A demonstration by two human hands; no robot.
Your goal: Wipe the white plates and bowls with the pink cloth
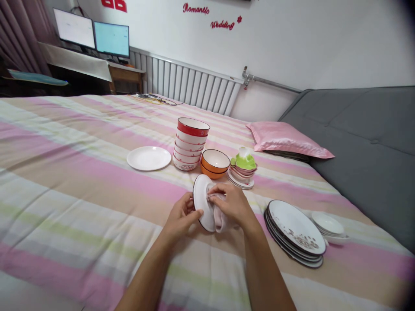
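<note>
My left hand [183, 216] grips the edge of a small white plate [201, 198] with a dark rim, which is tilted up on its side above the bed. My right hand [231, 203] pinches a pale pinkish cloth [221, 219] and presses it against the plate's face. Just beyond the hands are two orange bowls [214, 169], one inside the other. A tall stack of red and white bowls [189, 149] rises behind them to the left. Leaf-shaped green and pink dishes [244, 163] sit piled on small plates to the right.
A white oval plate [149, 158] lies at left on the striped bedspread [81, 185]. Patterned dark-rimmed plates [296, 226] are stacked at right, beside small white dishes [328, 223]. Farther back are a pink pillow [288, 138], a grey headboard [363, 129] and cables [158, 99].
</note>
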